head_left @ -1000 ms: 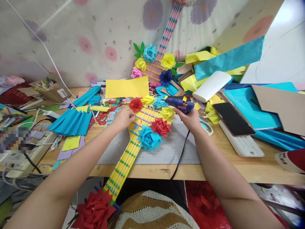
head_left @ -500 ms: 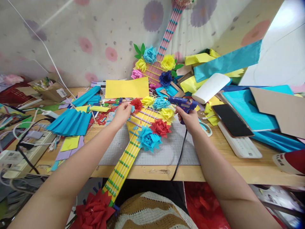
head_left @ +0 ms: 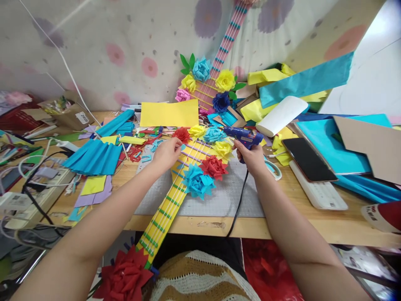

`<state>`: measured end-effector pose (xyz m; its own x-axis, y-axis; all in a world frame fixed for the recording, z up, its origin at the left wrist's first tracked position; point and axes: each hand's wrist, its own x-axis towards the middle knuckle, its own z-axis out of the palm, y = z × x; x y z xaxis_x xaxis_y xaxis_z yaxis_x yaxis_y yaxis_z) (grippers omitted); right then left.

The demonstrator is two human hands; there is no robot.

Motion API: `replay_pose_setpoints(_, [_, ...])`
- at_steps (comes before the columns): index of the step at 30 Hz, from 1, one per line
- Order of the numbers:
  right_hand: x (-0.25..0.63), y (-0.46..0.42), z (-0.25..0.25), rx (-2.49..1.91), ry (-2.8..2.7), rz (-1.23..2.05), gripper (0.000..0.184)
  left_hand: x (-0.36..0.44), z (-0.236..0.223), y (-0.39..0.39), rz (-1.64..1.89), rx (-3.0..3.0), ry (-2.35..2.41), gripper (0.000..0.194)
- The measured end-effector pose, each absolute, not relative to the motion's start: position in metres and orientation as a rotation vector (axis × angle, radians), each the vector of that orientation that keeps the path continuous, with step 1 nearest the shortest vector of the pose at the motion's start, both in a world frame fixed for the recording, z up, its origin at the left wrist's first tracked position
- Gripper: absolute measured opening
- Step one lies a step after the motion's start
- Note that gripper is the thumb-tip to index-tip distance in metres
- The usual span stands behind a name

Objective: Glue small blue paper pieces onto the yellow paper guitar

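A yellow paper guitar (head_left: 169, 200) with green frets lies on a grey cutting mat (head_left: 219, 196), its body covered with red, blue and yellow paper flowers. My left hand (head_left: 167, 152) pinches a small light-blue paper piece (head_left: 183, 147) at the guitar's left edge, beside a red flower (head_left: 181, 134). My right hand (head_left: 250, 158) grips a blue glue gun (head_left: 242, 136) whose nozzle points left toward the flowers. Its black cord (head_left: 238, 205) runs off the table's front edge.
A pink paper guitar (head_left: 219, 54) with flowers leans on the back wall. Blue pleated paper (head_left: 94, 156) and scraps lie left; a phone (head_left: 307, 159), white keyboard (head_left: 319, 192) and blue and yellow sheets right. A power strip (head_left: 31, 200) with cables sits far left.
My left hand lifted from the guitar's edge toward the red flower, then settled back slightly with the blue piece pinched. The glue gun rose a little and moved right.
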<state>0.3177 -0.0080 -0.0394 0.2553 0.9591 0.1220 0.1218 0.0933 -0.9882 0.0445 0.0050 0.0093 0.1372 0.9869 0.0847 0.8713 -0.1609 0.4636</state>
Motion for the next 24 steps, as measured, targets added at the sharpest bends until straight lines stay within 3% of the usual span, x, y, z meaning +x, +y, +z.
replay_pose_setpoints(24, [0.3152,-0.0096,-0.0392,-1.276,-1.121,0.915,0.034,0.0511,0.0086,-0.0044,0.458,2.204,1.998,0.024])
